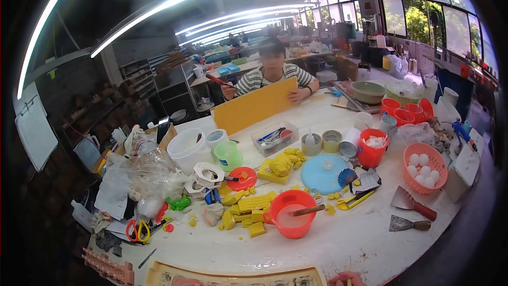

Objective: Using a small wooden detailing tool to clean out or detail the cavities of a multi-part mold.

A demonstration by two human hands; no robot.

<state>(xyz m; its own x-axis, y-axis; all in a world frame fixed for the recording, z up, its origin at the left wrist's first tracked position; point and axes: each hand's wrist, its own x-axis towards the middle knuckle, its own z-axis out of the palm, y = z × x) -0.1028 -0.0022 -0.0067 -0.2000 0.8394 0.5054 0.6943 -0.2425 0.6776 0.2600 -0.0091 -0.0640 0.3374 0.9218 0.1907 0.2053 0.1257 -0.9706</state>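
A cream-coloured tray-like mould with a row of hollows lies at the lower edge, cut off by the picture. My left hand rests at the mould's left part; only a sliver shows, so its fingers cannot be read. Just past the mould's right end, my right hand is closed, with a thin pale stick-like handle showing between the fingers. Ahead stands a red plastic cup of whitish liquid, with a wooden-handled tool leaning in it. Yellow clay blocks lie beside it.
Across the table a person holds a yellow board and a red tool. Scissors and plastic bags lie left. Scrapers and a pink basket of white balls are right. A blue disc lies mid-table.
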